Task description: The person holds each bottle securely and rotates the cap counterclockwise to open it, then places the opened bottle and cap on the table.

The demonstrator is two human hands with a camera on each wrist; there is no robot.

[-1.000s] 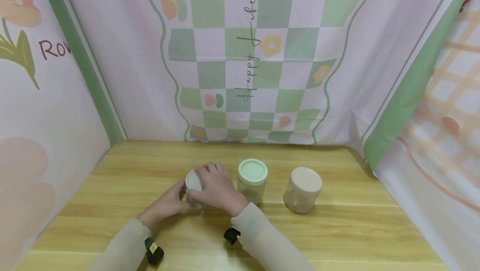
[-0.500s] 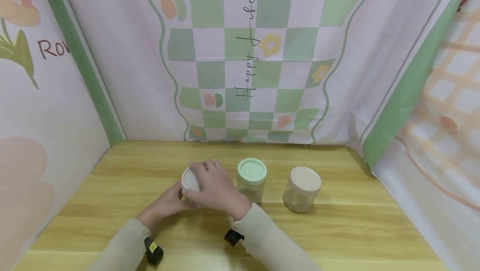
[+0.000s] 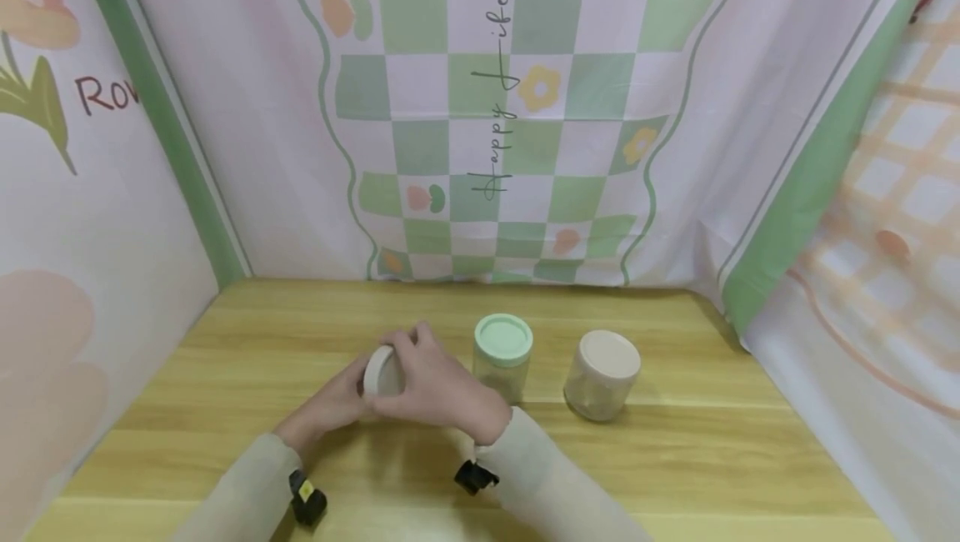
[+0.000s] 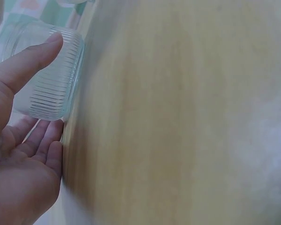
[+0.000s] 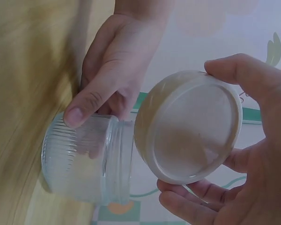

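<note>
My left hand (image 3: pixel 339 401) holds a clear glass jar (image 5: pixel 84 161) with a ribbed lower wall and a threaded neck, its thumb against the ribs. The jar stands on the table, its mouth uncovered. Pinched by its rim between the thumb and fingers of my right hand (image 3: pixel 444 382) is a round off-white lid (image 5: pixel 196 131). It is tilted and apart from the jar's neck, close above it. From the head view, the hands and lid hide most of the jar. The left wrist view shows the ribbed base between thumb and fingers.
Right of my hands stands a jar with a mint green lid (image 3: pixel 503 339), and farther right a wider jar with a beige lid (image 3: pixel 610 355). The wooden table (image 3: pixel 675 475) ends at a printed curtain (image 3: pixel 480 108) behind, with printed cloth walls at both sides.
The lid, which lay level on the jar under my right hand, has come up off it and now tilts toward the right. The left hand stays at the jar.
</note>
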